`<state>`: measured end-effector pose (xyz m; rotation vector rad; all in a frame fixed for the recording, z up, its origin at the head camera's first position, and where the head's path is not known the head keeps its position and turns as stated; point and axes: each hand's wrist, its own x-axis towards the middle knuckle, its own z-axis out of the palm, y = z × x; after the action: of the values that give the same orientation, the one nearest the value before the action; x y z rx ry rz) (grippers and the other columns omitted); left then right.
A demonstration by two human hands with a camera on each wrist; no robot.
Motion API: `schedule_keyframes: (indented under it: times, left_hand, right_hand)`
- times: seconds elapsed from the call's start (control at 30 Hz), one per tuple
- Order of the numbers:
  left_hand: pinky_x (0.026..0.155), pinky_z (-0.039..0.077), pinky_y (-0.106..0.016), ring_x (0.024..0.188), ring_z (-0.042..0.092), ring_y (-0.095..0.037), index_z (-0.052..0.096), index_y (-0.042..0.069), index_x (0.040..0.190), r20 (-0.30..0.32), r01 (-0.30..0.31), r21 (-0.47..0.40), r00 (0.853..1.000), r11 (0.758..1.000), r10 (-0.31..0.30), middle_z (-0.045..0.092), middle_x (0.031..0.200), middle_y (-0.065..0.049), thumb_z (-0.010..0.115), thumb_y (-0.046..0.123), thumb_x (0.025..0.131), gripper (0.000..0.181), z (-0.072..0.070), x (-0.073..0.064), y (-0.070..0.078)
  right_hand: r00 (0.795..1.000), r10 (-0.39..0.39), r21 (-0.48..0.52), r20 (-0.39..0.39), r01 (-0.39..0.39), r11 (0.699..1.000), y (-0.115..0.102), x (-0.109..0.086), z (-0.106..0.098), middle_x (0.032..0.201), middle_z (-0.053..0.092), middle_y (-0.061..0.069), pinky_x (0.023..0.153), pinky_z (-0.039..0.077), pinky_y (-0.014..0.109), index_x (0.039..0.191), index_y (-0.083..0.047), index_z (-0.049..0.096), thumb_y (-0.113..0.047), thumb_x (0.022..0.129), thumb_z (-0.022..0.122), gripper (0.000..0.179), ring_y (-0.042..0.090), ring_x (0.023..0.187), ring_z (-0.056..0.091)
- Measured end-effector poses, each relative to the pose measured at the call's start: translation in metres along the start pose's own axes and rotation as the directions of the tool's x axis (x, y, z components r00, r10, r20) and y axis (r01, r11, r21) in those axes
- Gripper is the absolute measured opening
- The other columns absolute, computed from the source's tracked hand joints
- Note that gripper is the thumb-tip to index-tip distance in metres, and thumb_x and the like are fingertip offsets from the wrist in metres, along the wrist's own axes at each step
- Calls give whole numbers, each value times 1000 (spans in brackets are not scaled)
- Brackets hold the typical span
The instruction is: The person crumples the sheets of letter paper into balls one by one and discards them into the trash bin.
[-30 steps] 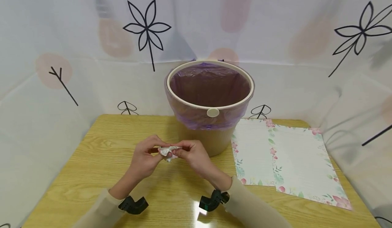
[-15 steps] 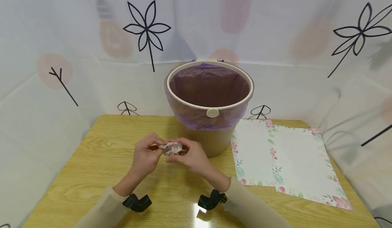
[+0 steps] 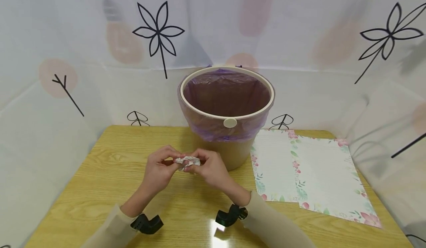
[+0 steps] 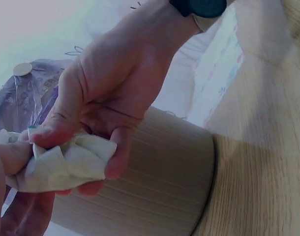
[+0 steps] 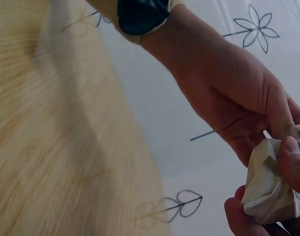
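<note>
Between my two hands is a small crumpled ball of paper (image 3: pixel 188 161), white with faint printed color. My left hand (image 3: pixel 160 170) pinches its left side with thumb and fingers. On the other side my right hand (image 3: pixel 211 168) grips it, thumb toward me and fingers behind. The left wrist view shows the folded crumpled paper (image 4: pixel 66 164) with creased corners sticking out past the right thumb. In the right wrist view, the paper (image 5: pixel 268 184) shows faint ruled lines. Both hands are over the table, just in front of the trash bin (image 3: pixel 229 155).
The beige bin is lined with a purple plastic bag (image 3: pixel 213 129) folded over its rim. Two flat sheets of floral-bordered paper (image 3: pixel 274 166), (image 3: pixel 332 177) overlap on the wooden table (image 3: pixel 110 181) to the right. A patterned white curtain (image 3: pixel 213 26) encloses the back and sides.
The fingers have shifted around the paper, turning and squeezing it into a more compact wad. Both hands stay in nearly the same place before the bin.
</note>
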<state>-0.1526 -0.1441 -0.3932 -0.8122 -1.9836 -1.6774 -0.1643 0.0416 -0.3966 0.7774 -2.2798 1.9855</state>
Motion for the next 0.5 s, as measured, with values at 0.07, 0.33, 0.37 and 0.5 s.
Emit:
schedule_keyframes:
  times: [0.07,0.33,0.37,0.5]
  left_hand:
    - [63,59,-33,85,66,-17,76,2,94,23,2,16,1000,1000,-3,69,92,-10,72,-14,83,20,-2,-1,1]
    - [86,55,-29,114,62,-26,64,-4,128,135,-250,142,963,958,232,62,126,-21,83,8,81,52,-6,-3,-7]
    - [90,53,-27,117,60,-27,61,-3,132,150,-296,191,951,936,270,59,129,-20,86,14,79,61,-6,-3,-9]
    - [103,42,-24,125,53,-29,47,-1,145,243,-380,349,920,857,309,51,139,-17,92,24,70,92,-4,-4,-11]
  right_hand:
    - [1000,17,40,16,-18,999,0,0,-1,78,72,6,52,45,23,85,-1,70,-4,79,83,14,11,61,60]
    - [986,155,288,62,-167,943,-1,2,-4,81,72,5,63,57,30,88,8,61,2,88,72,12,14,69,66]
    - [983,170,326,68,-183,927,0,3,-4,82,72,5,65,58,31,89,7,61,2,90,71,11,15,71,68]
    - [976,199,426,85,-217,878,2,2,-1,85,73,3,65,58,33,91,-1,60,-1,94,67,7,16,78,71]
